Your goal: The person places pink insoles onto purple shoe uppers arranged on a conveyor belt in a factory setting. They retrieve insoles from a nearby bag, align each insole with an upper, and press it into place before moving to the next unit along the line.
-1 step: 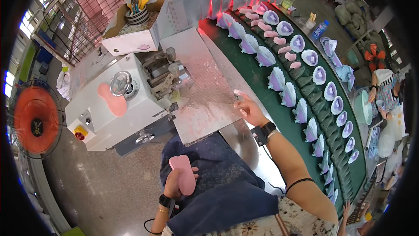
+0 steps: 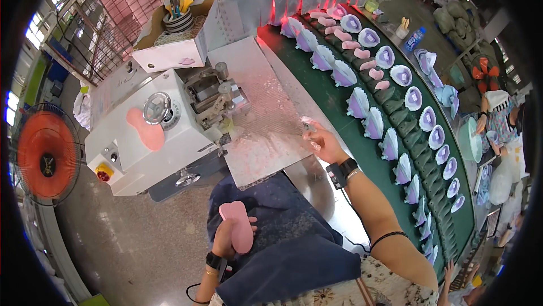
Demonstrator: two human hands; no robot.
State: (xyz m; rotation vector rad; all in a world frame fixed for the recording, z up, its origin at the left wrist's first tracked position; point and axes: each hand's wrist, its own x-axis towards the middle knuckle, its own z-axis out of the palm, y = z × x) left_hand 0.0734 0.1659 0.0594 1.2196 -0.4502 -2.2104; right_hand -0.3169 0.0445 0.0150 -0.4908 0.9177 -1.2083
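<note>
My left hand is closed around pink shoe insoles, at least two lying one over the other, held above the dark blue apron on my lap. My right hand is at the right edge of the dusty metal work plate. Its fingers are bent and apart, with pale pink patches at the fingertips, and I see no object in it. Left of the plate stands a white machine with a handwheel and metal feed parts. Another pink insole lies on its top.
On my right a green conveyor carries lilac shoe uppers and small pink insoles. A box with brushes sits behind the machine. An orange fan stands at left. Another person's arm shows at far right.
</note>
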